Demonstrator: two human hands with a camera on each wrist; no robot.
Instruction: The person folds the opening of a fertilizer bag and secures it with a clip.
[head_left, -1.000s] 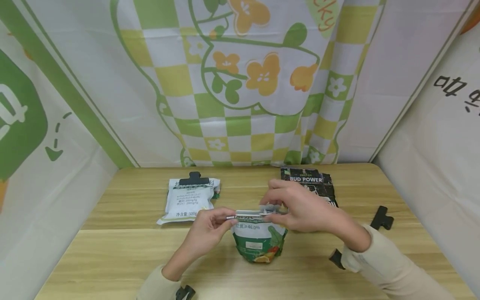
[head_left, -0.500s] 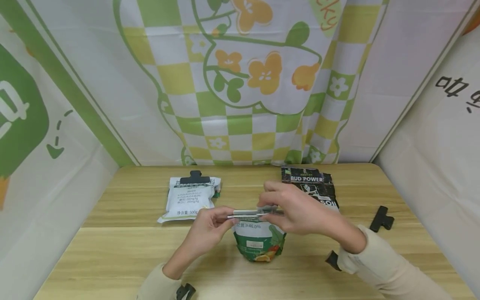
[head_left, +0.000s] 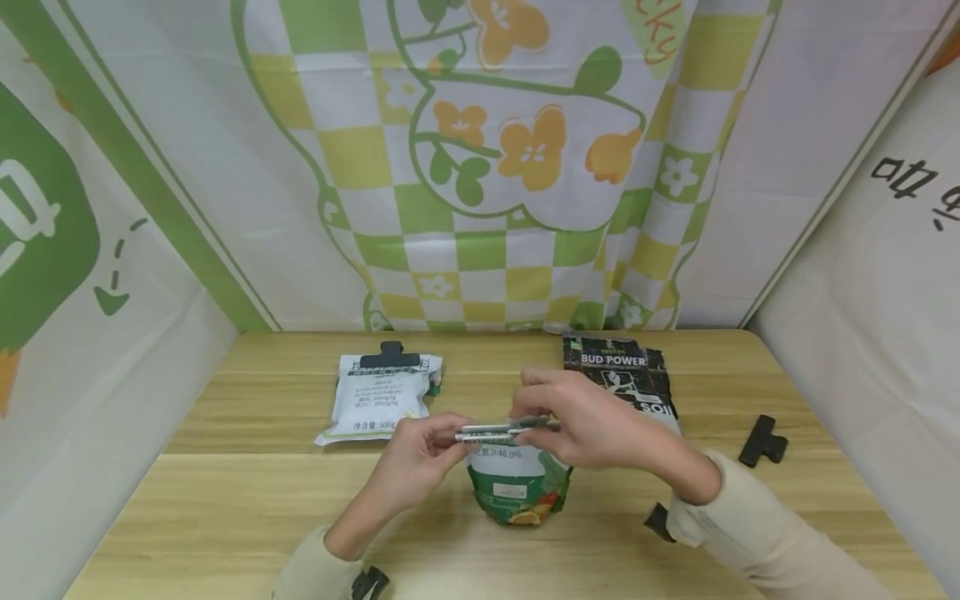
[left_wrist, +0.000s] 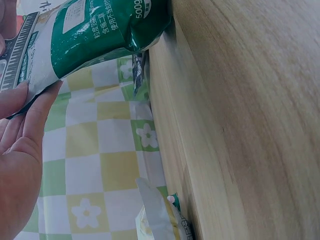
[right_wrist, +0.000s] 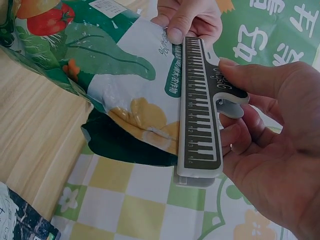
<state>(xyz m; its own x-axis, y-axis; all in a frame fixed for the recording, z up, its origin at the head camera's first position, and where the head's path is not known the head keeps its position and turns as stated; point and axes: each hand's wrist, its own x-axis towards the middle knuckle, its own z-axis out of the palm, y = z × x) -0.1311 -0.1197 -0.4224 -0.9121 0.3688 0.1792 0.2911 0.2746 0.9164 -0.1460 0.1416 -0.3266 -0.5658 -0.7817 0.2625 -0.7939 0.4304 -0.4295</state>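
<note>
A green and white bag (head_left: 517, 492) with vegetable pictures stands upright at the table's middle. Across its top edge lies a bag clip (right_wrist: 200, 110) printed with piano keys. My left hand (head_left: 412, 462) pinches the bag's top left corner between thumb and fingers, right at the clip's end. My right hand (head_left: 592, 421) grips the clip's handle, thumb on one side and fingers on the other in the right wrist view. At the far end of the clip, a dark green fold (right_wrist: 125, 142) of the bag shows below the bar.
Left behind is a white bag (head_left: 378, 400) with a black clip (head_left: 390, 355) on top. A black BUD POWER bag (head_left: 622, 371) lies behind my right hand. Another black clip (head_left: 763, 440) rests on the table (head_left: 225, 500) at the right. A checked curtain (head_left: 480, 258) hangs behind.
My right hand and sleeve have shifted slightly left with the clip along the bag's top. The left hand and the bag have stayed nearly in place.
</note>
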